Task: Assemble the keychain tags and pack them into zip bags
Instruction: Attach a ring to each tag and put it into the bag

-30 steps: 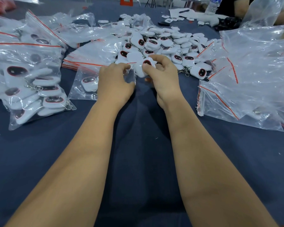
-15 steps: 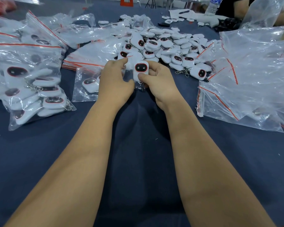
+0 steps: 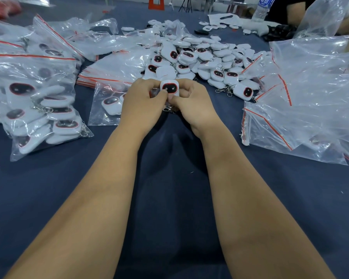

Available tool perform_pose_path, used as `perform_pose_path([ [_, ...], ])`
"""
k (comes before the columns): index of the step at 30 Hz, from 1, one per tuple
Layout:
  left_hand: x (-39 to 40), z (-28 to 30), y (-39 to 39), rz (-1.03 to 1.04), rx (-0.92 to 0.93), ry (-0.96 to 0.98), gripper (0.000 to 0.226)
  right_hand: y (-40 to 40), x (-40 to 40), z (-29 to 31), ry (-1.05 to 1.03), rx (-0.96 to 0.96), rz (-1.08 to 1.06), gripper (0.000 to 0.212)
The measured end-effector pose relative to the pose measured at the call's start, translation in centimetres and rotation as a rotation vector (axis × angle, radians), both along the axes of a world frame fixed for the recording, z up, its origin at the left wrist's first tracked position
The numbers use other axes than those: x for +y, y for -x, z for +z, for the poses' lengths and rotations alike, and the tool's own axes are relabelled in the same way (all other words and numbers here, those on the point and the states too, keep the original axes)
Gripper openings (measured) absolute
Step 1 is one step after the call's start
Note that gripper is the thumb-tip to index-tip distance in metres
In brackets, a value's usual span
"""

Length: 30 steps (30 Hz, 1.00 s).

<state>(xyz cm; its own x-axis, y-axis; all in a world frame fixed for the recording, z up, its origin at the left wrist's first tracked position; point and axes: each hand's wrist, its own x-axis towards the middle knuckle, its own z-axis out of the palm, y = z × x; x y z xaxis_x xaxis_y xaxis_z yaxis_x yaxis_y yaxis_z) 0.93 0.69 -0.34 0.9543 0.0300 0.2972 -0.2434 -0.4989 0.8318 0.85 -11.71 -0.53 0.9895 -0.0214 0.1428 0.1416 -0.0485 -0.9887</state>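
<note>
A white keychain tag (image 3: 169, 88) with a dark oval face ringed in red is held between both hands, face toward me. My left hand (image 3: 142, 103) pinches its left edge and my right hand (image 3: 191, 103) grips its right side, thumbs meeting below it. Its metal clasp peeks out beneath my fingers. A small zip bag (image 3: 107, 103) with at least one tag inside lies flat just left of my left hand, partly under it. The loose tag pile (image 3: 201, 59) sits right behind my hands.
Filled zip bags (image 3: 38, 101) are heaped at the left. A stack of flat red-striped bags (image 3: 109, 71) lies behind the small bag. Large crumpled clear bags (image 3: 302, 109) fill the right. A water bottle (image 3: 263, 7) and another person's arm are at the far right.
The tag has been turned face up and drawn toward me, away from the pile. Both hands have closed in around it, thumbs coming together under it.
</note>
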Motion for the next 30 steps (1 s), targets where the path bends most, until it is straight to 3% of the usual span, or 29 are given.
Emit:
perform_pose_path([
  [30, -0.11, 0.19, 0.39, 0.007, 0.007, 0.006, 0.019, 0.38, 0.26, 0.63, 0.051, 0.048, -0.04, 0.023],
])
